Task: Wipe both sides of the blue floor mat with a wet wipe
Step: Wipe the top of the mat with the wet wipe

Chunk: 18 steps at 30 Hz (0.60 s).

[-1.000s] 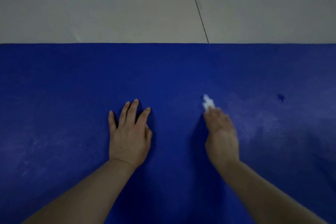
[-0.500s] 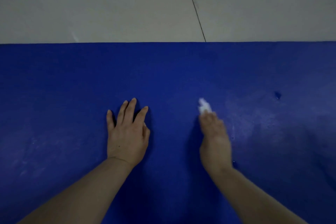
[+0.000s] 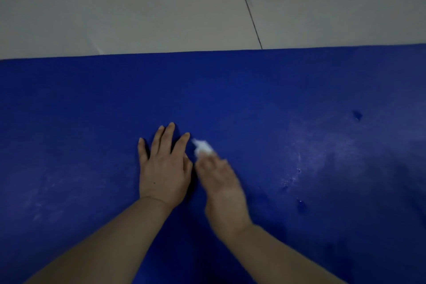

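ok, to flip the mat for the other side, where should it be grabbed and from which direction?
Probably the far long edge of the mat, coming from the bare floor side: it lies flat, straight and free there. Pinch that edge clear of the left hand pressing flat and the right hand with the wipe.

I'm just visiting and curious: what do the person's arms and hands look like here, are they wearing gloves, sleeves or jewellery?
Both hands are bare: no gloves, rings or watch show on the left hand or the right hand. Both forearms are uncovered as far as the picture's bottom edge, so no sleeve shows. The right hand is blurred, so small details there cannot be told.
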Tool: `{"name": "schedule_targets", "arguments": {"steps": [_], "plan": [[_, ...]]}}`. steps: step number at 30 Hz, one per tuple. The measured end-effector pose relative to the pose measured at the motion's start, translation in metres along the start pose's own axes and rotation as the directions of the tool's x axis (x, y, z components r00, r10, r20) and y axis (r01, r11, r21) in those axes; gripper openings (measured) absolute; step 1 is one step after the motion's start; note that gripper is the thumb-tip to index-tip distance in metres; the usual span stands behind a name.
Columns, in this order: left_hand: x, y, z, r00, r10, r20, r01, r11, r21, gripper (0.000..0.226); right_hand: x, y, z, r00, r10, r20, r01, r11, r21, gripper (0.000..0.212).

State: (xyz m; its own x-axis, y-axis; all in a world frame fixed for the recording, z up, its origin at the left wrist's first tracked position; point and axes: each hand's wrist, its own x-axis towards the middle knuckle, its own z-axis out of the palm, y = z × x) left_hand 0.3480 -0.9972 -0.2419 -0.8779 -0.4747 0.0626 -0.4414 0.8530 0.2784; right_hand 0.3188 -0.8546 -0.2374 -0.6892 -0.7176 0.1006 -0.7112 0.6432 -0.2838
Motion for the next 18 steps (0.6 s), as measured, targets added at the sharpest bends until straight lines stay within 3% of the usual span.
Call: {"name": "schedule_targets", "arguments": {"steps": [2, 4, 6, 8, 10, 13, 16, 18], "plan": [[0.001, -0.001, 0.0, 1.0, 0.005, -0.005, -0.005, 1.0, -0.009, 0.048, 0.002, -0.002, -0.001, 0.998, -0.064, 0.016, 0.063, 0.996, 0.056, 0.073], [0.0, -0.001, 0.0, 1.0, 0.007, 0.002, -0.007, 1.0, -0.025, 0.047, 0.006, 0.027, -0.013, 1.0, 0.003, 0.029, -0.003, 1.0, -0.013, 0.087], [-0.001, 0.0, -0.002, 1.0, 0.006, -0.006, -0.007, 1.0, -0.019, 0.049, 0.007, 0.067, -0.029, 0.983, 0.184, 0.012, -0.183, 0.982, -0.05, 0.093], [-0.001, 0.001, -0.002, 1.0, 0.009, -0.002, -0.009, 1.0, -0.005, 0.05, 0.006, 0.105, -0.047, 0.908, 0.413, -0.074, -0.414, 0.91, -0.003, 0.087], [-0.001, 0.0, -0.002, 1.0, 0.002, 0.014, -0.002, 1.0, -0.003, 0.051, 0.007, 0.111, -0.052, 0.833, 0.542, -0.111, -0.542, 0.84, 0.034, 0.078], [-0.001, 0.001, -0.003, 1.0, -0.009, 0.024, 0.009, 1.0, -0.011, 0.05, -0.003, 0.065, -0.03, 0.912, 0.407, -0.046, -0.401, 0.911, 0.096, 0.07], [-0.001, 0.0, -0.003, 1.0, 0.006, 0.014, -0.006, 1.0, -0.022, 0.05, -0.027, 0.033, -0.01, 1.0, 0.006, 0.014, -0.006, 0.999, 0.049, 0.072], [-0.001, 0.0, -0.004, 1.0, 0.008, 0.02, -0.007, 1.0, -0.028, 0.05, -0.03, 0.058, -0.025, 1.0, -0.014, 0.019, 0.013, 0.998, 0.062, 0.087]]}}
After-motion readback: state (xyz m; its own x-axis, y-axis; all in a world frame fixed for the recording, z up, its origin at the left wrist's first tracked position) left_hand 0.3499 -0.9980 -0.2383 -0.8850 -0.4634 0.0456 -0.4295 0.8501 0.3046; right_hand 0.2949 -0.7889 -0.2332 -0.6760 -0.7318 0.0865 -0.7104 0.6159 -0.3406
